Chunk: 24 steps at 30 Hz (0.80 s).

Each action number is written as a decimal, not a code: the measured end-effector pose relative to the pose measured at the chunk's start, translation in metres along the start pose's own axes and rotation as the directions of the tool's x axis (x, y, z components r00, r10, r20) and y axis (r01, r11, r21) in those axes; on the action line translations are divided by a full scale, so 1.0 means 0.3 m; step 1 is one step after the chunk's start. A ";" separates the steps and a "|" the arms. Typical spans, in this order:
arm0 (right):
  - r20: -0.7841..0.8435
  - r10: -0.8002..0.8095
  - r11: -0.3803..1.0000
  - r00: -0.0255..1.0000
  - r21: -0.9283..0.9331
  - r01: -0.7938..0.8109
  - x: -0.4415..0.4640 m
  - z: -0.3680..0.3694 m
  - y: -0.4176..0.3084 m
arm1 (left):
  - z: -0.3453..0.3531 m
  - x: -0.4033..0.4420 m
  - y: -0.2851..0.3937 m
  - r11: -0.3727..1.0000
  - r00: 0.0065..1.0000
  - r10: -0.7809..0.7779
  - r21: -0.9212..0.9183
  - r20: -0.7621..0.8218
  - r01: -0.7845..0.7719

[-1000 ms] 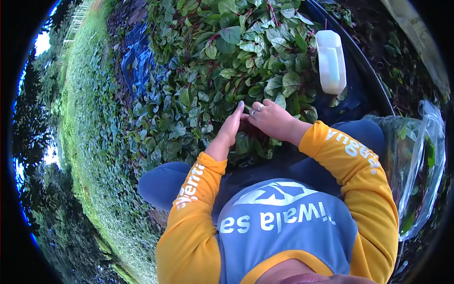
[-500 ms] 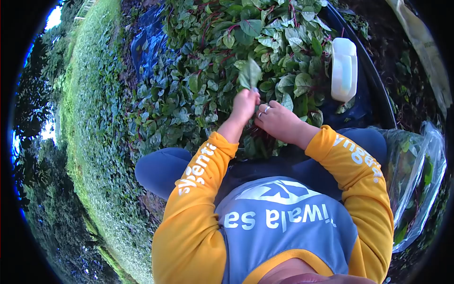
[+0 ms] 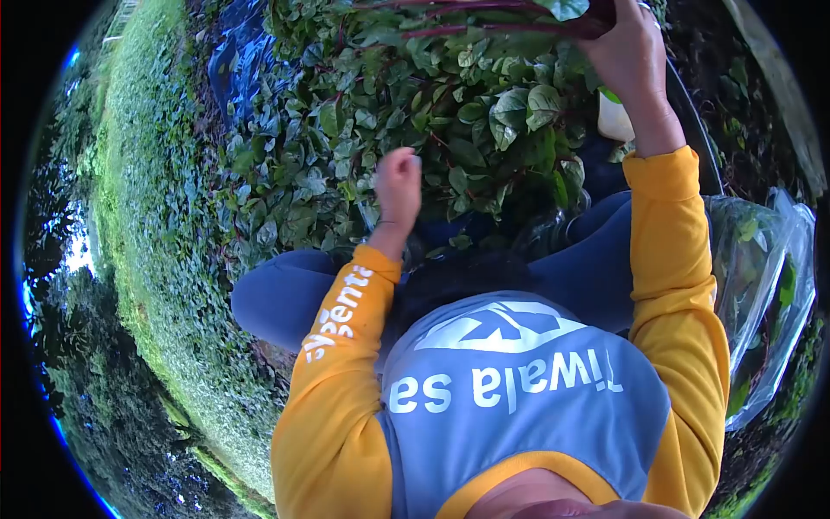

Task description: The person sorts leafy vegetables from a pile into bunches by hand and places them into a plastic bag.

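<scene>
My right hand [image 3: 629,56], raised near the top edge, is closed round a bunch of dark red stems [image 3: 501,28]. The stems run leftward from the fist, and a pale green leaf [image 3: 566,7] shows beside the fingers. My left hand [image 3: 399,186] is curled into a fist above the left knee, with nothing visible in it. Below and around both hands spreads a heap of green leaves on reddish stems [image 3: 467,121]. Behind my right wrist, a white plastic container [image 3: 615,118] is mostly hidden.
A clear plastic bag [image 3: 761,303] with leaves inside lies at the right. Blue plastic sheeting [image 3: 238,56] is at the upper left. My bent knees [image 3: 281,290] border the heap. Grass [image 3: 130,199] runs down the left side, with trees beyond.
My right hand has moved up and right, away from the left, and now lifts a stem bunch. My left hand has drawn back left; the leaf seen in it earlier is no longer visible there.
</scene>
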State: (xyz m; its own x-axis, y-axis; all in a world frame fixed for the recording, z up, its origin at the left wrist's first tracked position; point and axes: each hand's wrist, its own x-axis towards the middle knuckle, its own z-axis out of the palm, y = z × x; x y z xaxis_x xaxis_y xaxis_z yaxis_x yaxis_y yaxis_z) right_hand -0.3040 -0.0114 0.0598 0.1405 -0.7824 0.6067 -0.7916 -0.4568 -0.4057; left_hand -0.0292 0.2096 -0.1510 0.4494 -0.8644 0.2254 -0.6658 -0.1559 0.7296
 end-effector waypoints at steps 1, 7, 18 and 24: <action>-0.033 0.001 1.000 0.999 -0.002 -0.002 0.003 0.031 0.073 | 0.050 -0.029 0.051 0.997 0.990 0.012 -0.071 0.139 -0.003; -0.107 -0.059 0.998 0.992 -0.034 0.056 0.010 -0.028 0.080 | 0.254 -0.079 -0.032 0.810 0.806 -0.573 -0.049 0.148 0.584; 0.170 -0.295 0.955 0.940 0.023 0.296 -0.016 -0.060 0.115 | -0.148 0.196 -0.103 0.576 0.646 -0.449 -0.353 0.618 0.738; 0.347 -0.421 0.907 0.838 0.161 0.389 -0.033 -0.117 0.016 | -0.507 0.588 -0.115 0.929 0.955 -0.288 -0.262 -0.067 0.261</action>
State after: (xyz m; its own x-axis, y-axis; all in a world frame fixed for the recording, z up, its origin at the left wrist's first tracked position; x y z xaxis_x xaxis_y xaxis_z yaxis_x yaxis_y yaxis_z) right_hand -0.3299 0.0089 0.0760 0.6572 -0.6104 0.4421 -0.5677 -0.7868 -0.2424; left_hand 0.1636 0.1353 -0.0382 0.6609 -0.7489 0.0487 -0.3450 -0.2455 0.9059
